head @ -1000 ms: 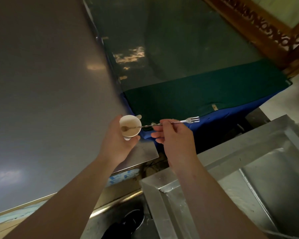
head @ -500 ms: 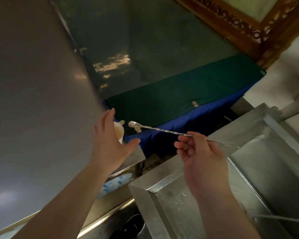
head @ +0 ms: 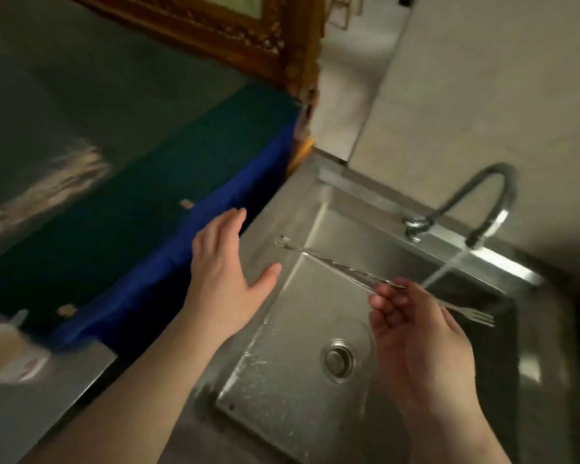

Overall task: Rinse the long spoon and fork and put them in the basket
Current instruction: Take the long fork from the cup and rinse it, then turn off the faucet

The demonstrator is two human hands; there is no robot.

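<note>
— Right hand [head: 416, 343] pinches the long twisted steel spoon-and-fork utensil [head: 375, 279] mid-shaft over the stainless sink [head: 282, 380]; left hand [head: 225, 276] hovers open, empty.

— Advice: pass each end under the faucet stream [head: 444, 272], rotating the shaft. No basket visible.

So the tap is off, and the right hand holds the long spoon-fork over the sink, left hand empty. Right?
Not quite: the tap is running, as the head view shows. The rest holds: the right hand holds the spoon-fork over the sink, and the left hand is empty.
</note>
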